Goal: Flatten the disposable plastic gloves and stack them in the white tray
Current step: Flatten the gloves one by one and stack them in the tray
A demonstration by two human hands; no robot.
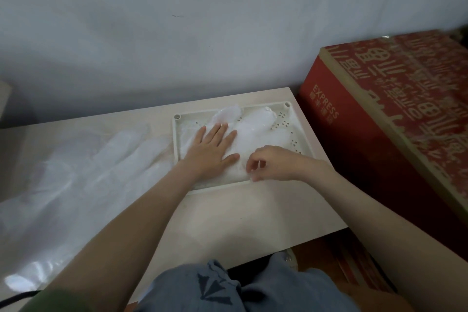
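A white perforated tray [302,134] lies on the table's far right. A clear plastic glove [255,129] lies in it, its fingertips reaching the tray's far rim. My left hand [211,149] presses flat on the glove's left half with straight, spread fingers. My right hand [272,163] sits at the tray's near edge, fingers curled, pinching the glove's cuff edge between thumb and forefinger. Several more clear gloves [83,172] lie spread over the table to the left of the tray.
A large red cardboard box [395,109] stands right beside the table's right edge. The pale wooden table [253,213] abuts a grey wall. My knees in blue jeans [228,289] sit under the near edge. A black cable [15,297] shows at bottom left.
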